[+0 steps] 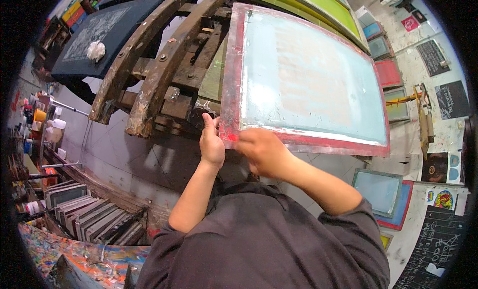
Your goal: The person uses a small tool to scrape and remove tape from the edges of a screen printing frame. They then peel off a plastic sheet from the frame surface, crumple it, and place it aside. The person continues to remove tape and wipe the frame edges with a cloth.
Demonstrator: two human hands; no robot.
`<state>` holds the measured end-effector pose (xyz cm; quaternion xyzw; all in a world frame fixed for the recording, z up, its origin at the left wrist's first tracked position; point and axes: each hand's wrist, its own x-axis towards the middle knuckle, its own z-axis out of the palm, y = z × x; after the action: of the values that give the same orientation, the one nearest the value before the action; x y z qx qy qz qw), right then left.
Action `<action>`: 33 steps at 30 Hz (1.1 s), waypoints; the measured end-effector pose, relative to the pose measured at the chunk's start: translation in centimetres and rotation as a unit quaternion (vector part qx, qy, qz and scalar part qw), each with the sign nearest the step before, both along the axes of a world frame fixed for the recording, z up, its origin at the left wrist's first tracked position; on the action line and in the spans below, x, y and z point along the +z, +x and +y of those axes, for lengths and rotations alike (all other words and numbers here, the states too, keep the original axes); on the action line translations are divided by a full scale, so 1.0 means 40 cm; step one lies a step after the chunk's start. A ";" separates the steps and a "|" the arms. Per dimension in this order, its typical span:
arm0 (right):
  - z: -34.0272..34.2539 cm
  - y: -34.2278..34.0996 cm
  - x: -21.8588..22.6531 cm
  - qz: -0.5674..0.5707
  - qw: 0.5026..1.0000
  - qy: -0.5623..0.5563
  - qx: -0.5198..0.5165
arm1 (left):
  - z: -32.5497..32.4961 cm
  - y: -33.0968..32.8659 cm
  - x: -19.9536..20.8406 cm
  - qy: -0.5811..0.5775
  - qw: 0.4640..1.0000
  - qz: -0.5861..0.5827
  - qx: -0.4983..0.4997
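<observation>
A large screen-printing frame (313, 75) stands tilted in front of me, with pale blue mesh and a red-smeared border. A faint pinkish block shows across the middle of the mesh. At its lower left corner is my left hand (212, 147), closed on the border with the thumb up and the other fingers partly hidden. Just to the right, my right hand (264, 149) is slightly blurred at the bottom border. Its fingers are curled together, and what they pinch, if anything, is hidden. A bright red patch lies on the border between both hands.
Wooden press arms (172, 60) slope away at left, beside a dark printed shirt (107, 38) with a crumpled white wad (96, 50). Yellow-green screens (318, 10) lie behind. Stacked frames (94, 214) stand low left; more screens (379, 189) lean at the right wall.
</observation>
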<state>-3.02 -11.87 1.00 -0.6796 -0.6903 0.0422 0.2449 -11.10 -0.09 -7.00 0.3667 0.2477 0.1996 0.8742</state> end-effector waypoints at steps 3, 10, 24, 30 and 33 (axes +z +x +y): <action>-0.037 -0.008 0.009 0.023 0.999 -0.006 0.024 | -0.007 0.005 -0.016 0.052 0.998 0.017 0.022; 0.053 0.098 -0.006 0.007 0.987 0.071 -0.141 | 0.008 0.037 0.018 0.061 0.996 0.061 0.029; 0.041 -0.034 0.072 0.282 0.956 0.038 -0.072 | -0.044 -0.141 0.078 0.220 0.945 0.008 0.242; 0.178 -0.237 0.012 0.478 0.874 -0.029 0.086 | -0.049 -0.385 0.110 0.239 0.931 0.033 0.275; 0.291 -0.373 -0.012 0.437 0.877 -0.080 0.183 | -0.012 -0.541 0.104 0.218 0.900 0.068 0.371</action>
<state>-17.95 -0.22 0.51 -0.4705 -0.6194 0.4340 0.4545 -32.74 -0.57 -2.83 0.4422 0.3746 0.5328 0.6166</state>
